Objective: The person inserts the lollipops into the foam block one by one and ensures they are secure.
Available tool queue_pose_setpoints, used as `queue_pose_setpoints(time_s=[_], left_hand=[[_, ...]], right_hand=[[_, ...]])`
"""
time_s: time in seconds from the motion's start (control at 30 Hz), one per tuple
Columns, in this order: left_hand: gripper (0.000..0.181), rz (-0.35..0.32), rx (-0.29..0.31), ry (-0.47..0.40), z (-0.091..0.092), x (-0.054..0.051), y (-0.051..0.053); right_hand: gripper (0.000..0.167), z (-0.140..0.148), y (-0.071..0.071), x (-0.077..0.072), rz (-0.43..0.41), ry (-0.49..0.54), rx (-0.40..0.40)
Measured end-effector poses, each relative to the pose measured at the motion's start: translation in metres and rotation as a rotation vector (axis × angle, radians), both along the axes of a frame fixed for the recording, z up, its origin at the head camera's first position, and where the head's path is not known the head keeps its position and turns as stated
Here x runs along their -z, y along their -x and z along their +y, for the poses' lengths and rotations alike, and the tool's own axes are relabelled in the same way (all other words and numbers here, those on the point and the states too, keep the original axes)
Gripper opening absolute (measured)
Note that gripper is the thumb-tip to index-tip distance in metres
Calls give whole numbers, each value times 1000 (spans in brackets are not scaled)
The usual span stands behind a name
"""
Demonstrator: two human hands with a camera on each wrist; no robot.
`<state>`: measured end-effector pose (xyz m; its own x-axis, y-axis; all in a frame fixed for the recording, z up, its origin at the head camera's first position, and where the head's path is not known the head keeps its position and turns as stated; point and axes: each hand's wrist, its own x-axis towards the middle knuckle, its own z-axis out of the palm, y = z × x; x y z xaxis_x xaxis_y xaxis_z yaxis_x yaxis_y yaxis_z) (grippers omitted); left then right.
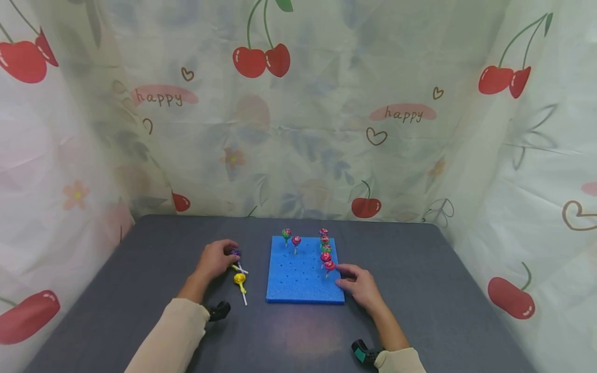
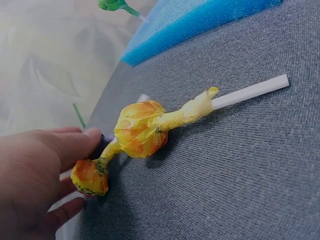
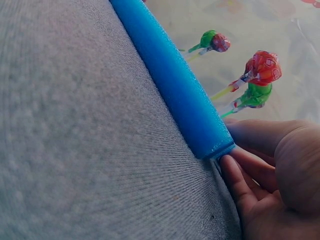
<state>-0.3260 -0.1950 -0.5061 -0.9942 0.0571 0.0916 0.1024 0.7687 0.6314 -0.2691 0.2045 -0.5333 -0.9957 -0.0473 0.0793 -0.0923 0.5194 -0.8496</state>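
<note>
At the left, my left hand (image 1: 216, 259) pinches a purple-wrapped lollipop (image 1: 236, 253) by its head; the left wrist view shows its dark head (image 2: 101, 148) partly hidden behind the left hand (image 2: 42, 175). Two yellow lollipops lie beside it, one nearer me (image 1: 240, 280), (image 2: 142, 129) and one by the fingers (image 2: 91, 177). My right hand (image 1: 364, 287), (image 3: 280, 175) rests its fingertips against the right edge of a blue foam board (image 1: 298, 290), (image 3: 175, 90), beside an upright red lollipop (image 1: 329, 266).
Several lollipops stand in a column along the board's right side, including a red one (image 1: 324, 232). A green-and-red one (image 1: 286, 233) and a red one (image 1: 296, 241) stand at its back left. Small holes dot the board. Patterned curtains surround the dark grey table (image 1: 396, 269).
</note>
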Motion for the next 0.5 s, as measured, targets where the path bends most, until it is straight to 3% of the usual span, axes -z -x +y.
queue_pose_setpoints(time_s=[0.3, 0.5], left_hand=[[31, 107, -13, -161, 5, -2, 0], [32, 83, -32, -269, 13, -11, 0]], right_hand=[[35, 0, -1, 0, 1, 2, 0], [35, 1, 0, 0, -1, 2, 1]])
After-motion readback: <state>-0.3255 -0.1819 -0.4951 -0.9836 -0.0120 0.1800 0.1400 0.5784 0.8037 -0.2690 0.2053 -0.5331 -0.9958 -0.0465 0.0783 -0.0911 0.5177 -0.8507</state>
